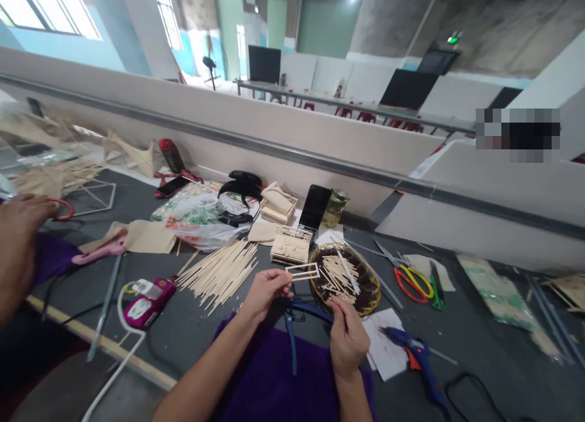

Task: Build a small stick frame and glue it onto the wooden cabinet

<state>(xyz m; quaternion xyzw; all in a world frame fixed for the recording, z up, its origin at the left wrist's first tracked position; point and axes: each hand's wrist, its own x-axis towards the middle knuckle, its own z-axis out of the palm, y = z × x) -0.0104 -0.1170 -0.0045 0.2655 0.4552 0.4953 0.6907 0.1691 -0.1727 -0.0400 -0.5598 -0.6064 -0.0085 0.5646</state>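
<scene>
My left hand [269,293] is closed in a pinch on one end of a small rectangular frame of thin wooden sticks [302,278]. The frame is held up in front of a round woven basket with a yellow rim [377,291], which holds short cut wooden sticks [337,277] and a white, pen-like tool. At the basket's near edge, my right hand [348,338] has thumb and fingertips pressed together; whatever may be between them is too small to make out. Blue-handled pliers [291,336] lie between my hands, over a purple cloth [283,379].
A blue glue gun [418,354] rests by white paper at right, with red-and-yellow scissors [414,283] beyond. Long sticks [222,272], a magenta power strip [148,303] and a small wooden model [291,245] lie ahead and left. Another person's hand [27,218] is at far left.
</scene>
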